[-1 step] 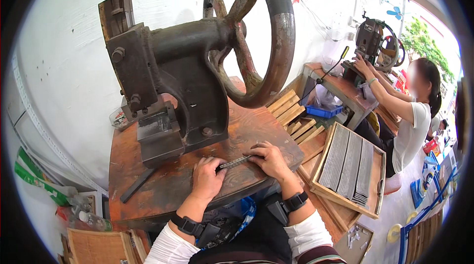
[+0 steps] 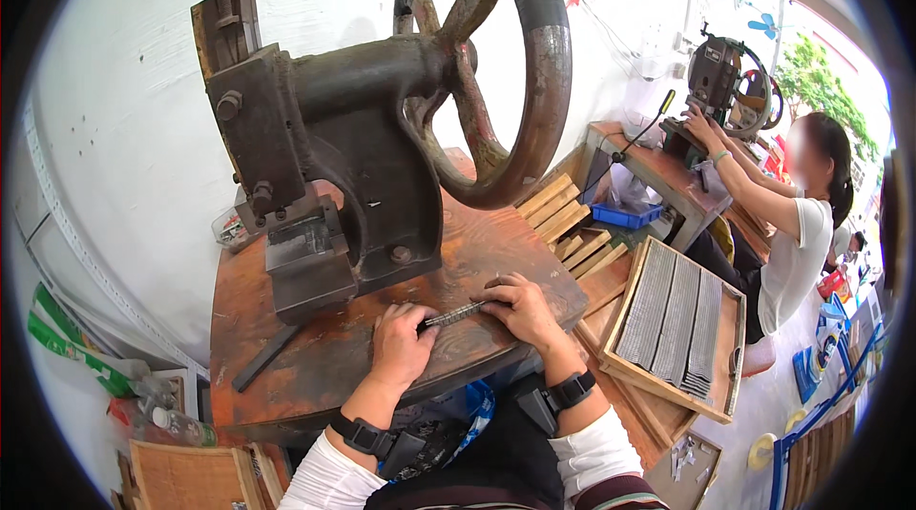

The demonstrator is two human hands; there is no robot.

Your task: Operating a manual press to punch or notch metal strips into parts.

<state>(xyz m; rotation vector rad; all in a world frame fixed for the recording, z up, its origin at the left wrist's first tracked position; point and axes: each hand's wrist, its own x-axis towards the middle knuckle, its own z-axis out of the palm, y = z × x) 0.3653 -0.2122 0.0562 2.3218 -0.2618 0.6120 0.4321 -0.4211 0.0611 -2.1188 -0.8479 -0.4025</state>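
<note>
A narrow, dark metal strip with a ridged or toothed surface lies between my hands, over the near part of the wooden table. My left hand is closed on its left end, and my right hand pinches its right end. Just beyond them stands a heavy, dark hand press with a large wheel. The press's square base block is close to my left hand. A flat dark bar lies left of that hand.
To the right, a wooden tray holds rows of grey metal strips. Wooden slats and a blue bin are behind it. Another person works at a second press. A bottle stands at lower left.
</note>
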